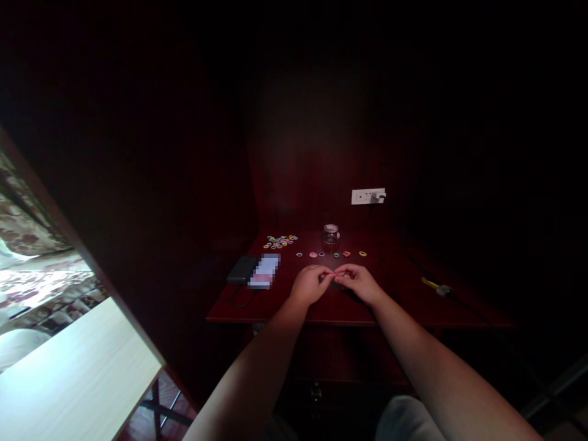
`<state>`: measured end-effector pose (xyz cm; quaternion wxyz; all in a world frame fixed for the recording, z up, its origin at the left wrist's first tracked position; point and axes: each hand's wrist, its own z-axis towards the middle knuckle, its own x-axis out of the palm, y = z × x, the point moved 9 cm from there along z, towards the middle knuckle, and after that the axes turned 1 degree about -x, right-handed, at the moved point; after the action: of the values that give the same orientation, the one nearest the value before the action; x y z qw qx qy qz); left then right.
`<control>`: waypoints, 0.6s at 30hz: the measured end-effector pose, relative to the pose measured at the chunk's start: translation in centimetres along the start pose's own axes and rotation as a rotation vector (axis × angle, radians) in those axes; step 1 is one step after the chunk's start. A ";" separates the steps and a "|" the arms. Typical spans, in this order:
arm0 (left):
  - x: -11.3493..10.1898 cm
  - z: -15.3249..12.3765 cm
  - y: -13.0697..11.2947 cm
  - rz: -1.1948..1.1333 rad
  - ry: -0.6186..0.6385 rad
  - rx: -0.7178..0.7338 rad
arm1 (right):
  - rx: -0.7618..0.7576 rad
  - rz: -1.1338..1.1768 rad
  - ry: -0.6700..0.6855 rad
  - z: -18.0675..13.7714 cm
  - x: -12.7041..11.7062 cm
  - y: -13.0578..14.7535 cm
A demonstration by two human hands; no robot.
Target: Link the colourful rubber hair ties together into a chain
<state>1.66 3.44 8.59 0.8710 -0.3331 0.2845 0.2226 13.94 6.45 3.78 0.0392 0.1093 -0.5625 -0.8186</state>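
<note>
Over the dark red desk (285,310), my left hand (311,283) and my right hand (359,282) meet at the fingertips. Both are closed in a pinch, and whatever lies between them is too small to make out. Just beyond the hands runs a row of small coloured bands, among them a pink one (313,255), a green one (336,255) and a yellow one (362,253). A clear jar (331,234) with a pinkish top stands behind the row. Farther left lies a loose pile of coloured bands (280,242).
A phone (265,271) with a blurred-out screen lies by a black box-like device (242,269) with a cable. On the right rests a yellow-ended cable (430,283). A white socket (368,196) with a plug is on the back wall. A pale table (78,373) stands at lower left.
</note>
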 end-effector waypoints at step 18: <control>-0.1 0.0 0.0 0.006 -0.008 -0.014 | 0.012 -0.038 -0.100 0.0 -0.9 0.3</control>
<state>1.64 3.44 8.64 0.8690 -0.3376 0.2804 0.2287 14.78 6.49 4.23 -0.0051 0.0791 -0.5665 -0.8202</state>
